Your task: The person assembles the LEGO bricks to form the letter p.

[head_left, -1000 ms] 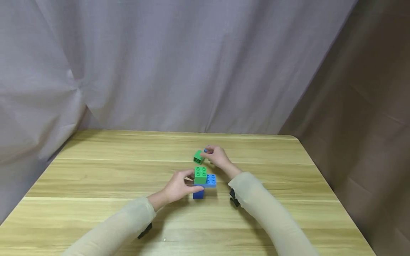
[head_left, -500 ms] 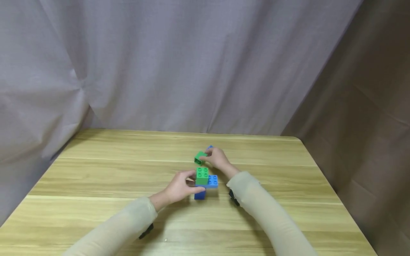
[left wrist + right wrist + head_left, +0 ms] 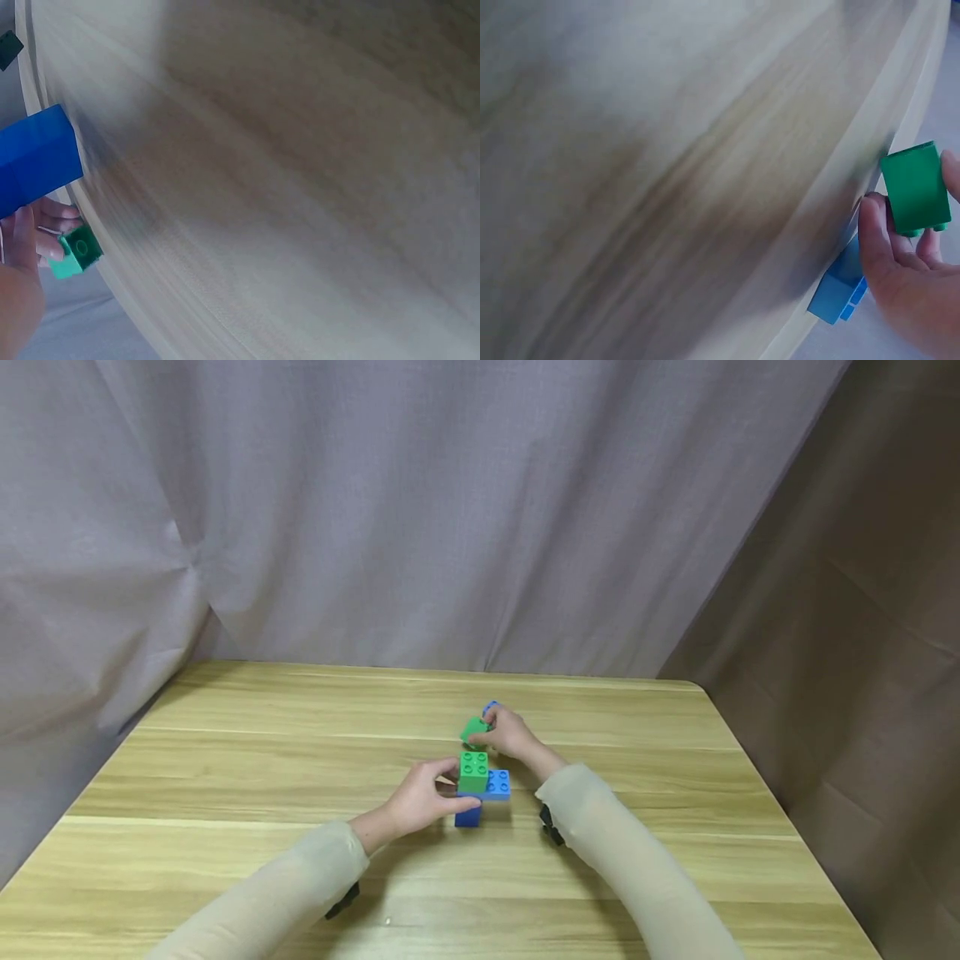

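My left hand (image 3: 417, 797) holds a small brick stack on the table, thumb along its near side. The stack has a green brick (image 3: 473, 772) on top, a light blue brick (image 3: 498, 784) jutting out to the right beneath it, and a dark blue brick (image 3: 468, 817) at the bottom. Farther back, my right hand (image 3: 513, 735) pinches a second green brick (image 3: 916, 187) between thumb and fingers, its studs pointing down in the right wrist view. Just beyond these fingers lies a loose blue brick (image 3: 838, 289), partly hidden by the hand in the head view.
The wooden table (image 3: 247, 777) carries both stack and loose bricks. Its back edge meets a grey curtain (image 3: 360, 518), and a darker brown curtain (image 3: 847, 610) hangs along the right side.
The right hand has come slightly nearer from beside the blue brick and gripped the loose green brick, which has turned and shifted a little right. The left hand keeps its hold on the stack.
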A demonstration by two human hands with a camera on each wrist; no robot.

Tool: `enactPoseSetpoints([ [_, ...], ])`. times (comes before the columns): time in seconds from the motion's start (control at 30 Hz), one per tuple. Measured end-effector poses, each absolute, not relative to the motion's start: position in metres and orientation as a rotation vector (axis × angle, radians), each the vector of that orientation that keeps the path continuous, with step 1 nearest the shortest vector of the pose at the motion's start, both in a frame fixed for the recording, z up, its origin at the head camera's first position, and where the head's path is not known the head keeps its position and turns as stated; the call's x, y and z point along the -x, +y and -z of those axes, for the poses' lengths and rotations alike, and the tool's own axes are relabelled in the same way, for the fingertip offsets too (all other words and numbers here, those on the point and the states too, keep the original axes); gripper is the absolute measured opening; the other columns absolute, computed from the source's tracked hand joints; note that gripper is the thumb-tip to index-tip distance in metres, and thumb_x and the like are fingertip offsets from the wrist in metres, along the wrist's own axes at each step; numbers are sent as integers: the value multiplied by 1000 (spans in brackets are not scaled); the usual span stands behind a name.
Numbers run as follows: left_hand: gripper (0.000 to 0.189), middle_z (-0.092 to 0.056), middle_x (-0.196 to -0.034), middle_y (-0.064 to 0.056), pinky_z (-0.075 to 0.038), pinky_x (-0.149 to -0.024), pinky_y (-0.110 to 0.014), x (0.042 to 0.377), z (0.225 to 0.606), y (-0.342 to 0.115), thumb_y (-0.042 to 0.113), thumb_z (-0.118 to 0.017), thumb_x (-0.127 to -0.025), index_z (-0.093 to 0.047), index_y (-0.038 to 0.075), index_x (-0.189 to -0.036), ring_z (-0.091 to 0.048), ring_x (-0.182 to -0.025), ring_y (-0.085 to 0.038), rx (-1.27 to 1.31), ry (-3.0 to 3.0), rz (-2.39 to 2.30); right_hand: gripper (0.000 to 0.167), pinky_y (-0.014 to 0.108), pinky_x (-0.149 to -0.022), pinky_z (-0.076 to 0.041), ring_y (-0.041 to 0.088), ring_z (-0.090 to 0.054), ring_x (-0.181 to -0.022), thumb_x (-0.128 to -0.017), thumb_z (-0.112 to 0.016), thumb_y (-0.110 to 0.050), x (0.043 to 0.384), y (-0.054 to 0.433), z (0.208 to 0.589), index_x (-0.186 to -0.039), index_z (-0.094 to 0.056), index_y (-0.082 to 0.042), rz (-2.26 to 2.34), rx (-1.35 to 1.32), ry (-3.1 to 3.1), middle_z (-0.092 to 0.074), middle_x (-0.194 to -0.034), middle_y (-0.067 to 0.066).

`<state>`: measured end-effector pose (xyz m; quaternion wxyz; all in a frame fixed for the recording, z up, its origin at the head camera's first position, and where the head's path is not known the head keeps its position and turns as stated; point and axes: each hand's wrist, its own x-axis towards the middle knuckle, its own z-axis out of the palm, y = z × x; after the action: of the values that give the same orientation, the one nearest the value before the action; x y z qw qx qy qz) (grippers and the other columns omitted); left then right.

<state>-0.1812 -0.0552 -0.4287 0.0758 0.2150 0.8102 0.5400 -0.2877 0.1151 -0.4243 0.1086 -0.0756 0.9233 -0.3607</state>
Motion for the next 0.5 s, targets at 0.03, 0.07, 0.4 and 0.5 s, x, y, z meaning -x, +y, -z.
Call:
enactPoseSetpoints([
  [0.03, 34, -66, -97, -8, -56, -80, -19, 181, 429, -55, 19, -75, -80, -61, 3, -107, -64, -92, -18, -646, 2430, -1617, 39, 20, -60, -43, 16, -49, -74, -79, -75, -21, 287, 116, 424, -101, -49, -1, 1084, 228, 2704, -52, -89, 8],
  [0.07, 34, -66, -97, -8, -56, -80, -19, 181, 429, -55, 20, -75, -80, -61, 3, -107, -64, -92, -18, -648, 2429, -1614, 40, 21, -60, -44, 16, -51, -73, -79, -74, -19, 286, 117, 424, -103, -49, -1, 1110, 233, 2689, -53, -90, 10],
  [0.4, 36, -65, -95, -9, -57, -79, -22, 185, 427, -55, 19, -75, -79, -59, 0, -104, -64, -90, -19, -664, 2432, -1591, 54, 28, -79, -50, 21, -56, -91, -76, -75, -11, 279, 126, 415, -125, -54, -2, 1260, 286, 2640, -61, -105, 14],
  [0.5, 38, -64, -95, -7, -57, -79, -21, 187, 426, -55, 22, -76, -79, -59, 1, -106, -64, -89, -16, -674, 2452, -1537, 51, 23, -75, -50, 19, -56, -87, -76, -73, -6, 275, 129, 409, -124, -56, -4, 1346, 287, 2595, -62, -98, 12],
])
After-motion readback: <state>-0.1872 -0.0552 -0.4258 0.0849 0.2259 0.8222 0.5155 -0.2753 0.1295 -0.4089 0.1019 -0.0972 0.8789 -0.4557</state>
